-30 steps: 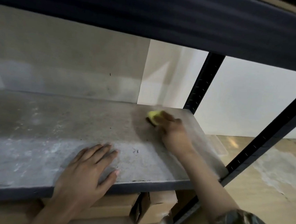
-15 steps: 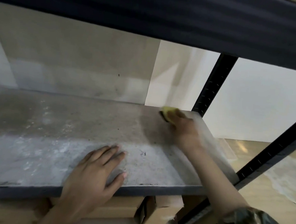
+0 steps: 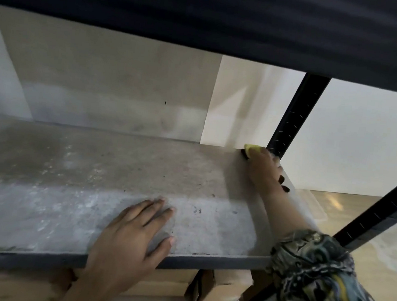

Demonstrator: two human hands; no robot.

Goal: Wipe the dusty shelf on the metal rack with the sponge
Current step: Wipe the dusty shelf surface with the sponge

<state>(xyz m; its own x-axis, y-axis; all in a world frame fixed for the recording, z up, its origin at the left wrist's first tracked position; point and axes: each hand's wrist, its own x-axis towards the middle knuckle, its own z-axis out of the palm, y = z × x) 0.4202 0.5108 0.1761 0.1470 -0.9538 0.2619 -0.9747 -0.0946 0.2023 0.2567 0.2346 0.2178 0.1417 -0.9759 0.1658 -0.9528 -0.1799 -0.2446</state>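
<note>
Your right hand (image 3: 264, 171) has its grip closed around the sponge (image 3: 252, 150), fingers curled over the top so only the yellow end with a dark underside pokes out past them. You've got it pressed down on the shelf (image 3: 107, 178) in the far right corner, right up against the back wall (image 3: 117, 79) and just beside the rear black post (image 3: 295, 118) of the rack. Your right forearm runs along the shelf's right edge, and the patterned sleeve (image 3: 321, 278) is bunched near the front corner.

Your left hand (image 3: 133, 236) isn't gripping anything: it's flat, palm down, fingers spread a bit, resting on the shelf's front edge near the middle, well apart from the sponge.

The shelf itself is a grey board with pale dusty streaks, heavier toward the left and front, plus a few dark specks. The dark beam (image 3: 205, 15) of the level above runs across the top. Below the shelf there are cardboard boxes (image 3: 215, 290), and off to the right a front post (image 3: 378, 216) slants across the wooden floor (image 3: 378, 240).
</note>
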